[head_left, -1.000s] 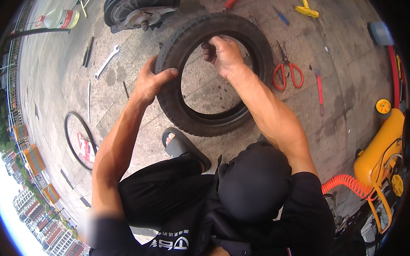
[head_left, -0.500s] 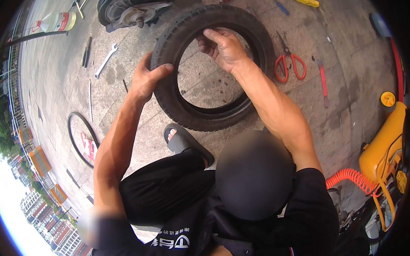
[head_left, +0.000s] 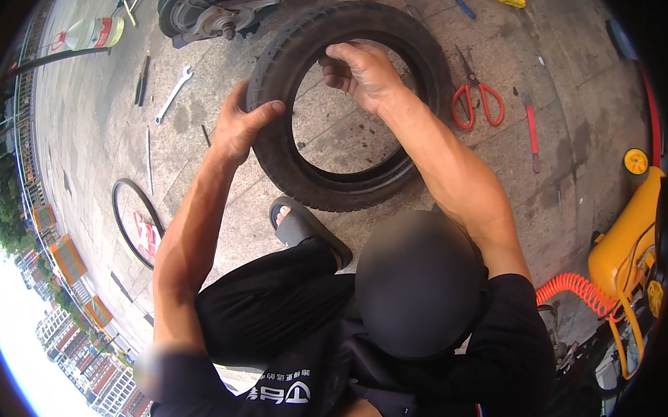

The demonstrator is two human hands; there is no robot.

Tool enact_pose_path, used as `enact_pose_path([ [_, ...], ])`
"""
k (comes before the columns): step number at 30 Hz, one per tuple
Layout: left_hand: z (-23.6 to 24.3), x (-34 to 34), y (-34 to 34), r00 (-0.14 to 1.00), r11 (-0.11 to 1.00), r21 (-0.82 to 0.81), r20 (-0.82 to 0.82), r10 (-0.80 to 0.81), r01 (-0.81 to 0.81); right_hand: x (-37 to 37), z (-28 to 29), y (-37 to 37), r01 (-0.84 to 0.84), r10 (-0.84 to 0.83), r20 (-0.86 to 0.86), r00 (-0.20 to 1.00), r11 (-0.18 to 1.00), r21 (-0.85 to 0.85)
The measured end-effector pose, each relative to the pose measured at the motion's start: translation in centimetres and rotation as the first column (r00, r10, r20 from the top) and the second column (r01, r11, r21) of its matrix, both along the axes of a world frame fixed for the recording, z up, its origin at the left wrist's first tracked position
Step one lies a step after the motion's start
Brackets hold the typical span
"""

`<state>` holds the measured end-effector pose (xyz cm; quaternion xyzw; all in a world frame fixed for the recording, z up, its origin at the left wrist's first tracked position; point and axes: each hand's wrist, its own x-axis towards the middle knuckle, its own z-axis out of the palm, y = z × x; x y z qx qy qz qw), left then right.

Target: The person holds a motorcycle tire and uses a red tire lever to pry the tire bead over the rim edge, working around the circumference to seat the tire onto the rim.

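Observation:
A black tyre [head_left: 291,158], off any wheel, stands in front of me at a tilt that I cannot judge exactly. My left hand [head_left: 241,122] grips its left side, the thumb over the sidewall and the fingers hidden behind the tread. Within the tyre's opening, close to the upper left inner edge, is my right hand [head_left: 361,75]. Its fingers are curled in with the thumb and forefinger close together; whether anything small is between them cannot be seen. My right forearm crosses over the tyre's right side.
Scissors with red handles [head_left: 476,103] and a red-handled tool [head_left: 531,131] lie right of the tyre. A spanner [head_left: 175,95] and pliers [head_left: 142,81] lie left. Beyond stands a wheel with a hub [head_left: 216,13]. An orange air tank [head_left: 623,243] with a coiled hose [head_left: 576,288] is at right.
The view has shifted slightly. My right hand has moved a little up and left along the tyre's inner edge, its fingers more curled. My left hand keeps its grip.

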<state>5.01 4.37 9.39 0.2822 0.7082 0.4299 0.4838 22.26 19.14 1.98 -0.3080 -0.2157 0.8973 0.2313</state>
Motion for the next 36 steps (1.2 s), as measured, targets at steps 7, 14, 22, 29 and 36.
enact_pose_path([
  [7, 0.4, 0.3, -0.3, 0.981, 0.999, -0.04, -0.191, -0.024, 0.017, -1.1, 1.9, 0.1, 0.017, -0.015, 0.151, 0.988, 1.0, -0.01],
  [14, 0.6, 0.4, 0.4, 0.985, 0.999, -0.018, -0.165, -0.047, 0.045, 0.4, 1.4, -0.5, 0.075, -0.075, -0.091, 0.993, 0.997, -0.008],
  [22, 2.8, 0.4, 1.9, 0.966, 0.993, -0.092, -0.241, -0.092, 0.072, 0.2, 1.9, -0.5, -0.002, -0.001, 0.029, 1.0, 0.994, 0.106],
  [29, 5.7, 2.5, 8.6, 0.409, 0.806, -0.25, -0.758, -0.508, 0.537, -1.7, 2.6, -6.9, -0.156, 0.11, 0.127, 0.986, 0.878, 0.452],
  [36, 7.8, 4.8, 8.9, 0.496, 0.823, -0.286, -0.685, -0.534, 0.49, -2.2, 3.1, -9.4, -0.068, -0.087, 0.114, 0.99, 0.414, 0.908],
])
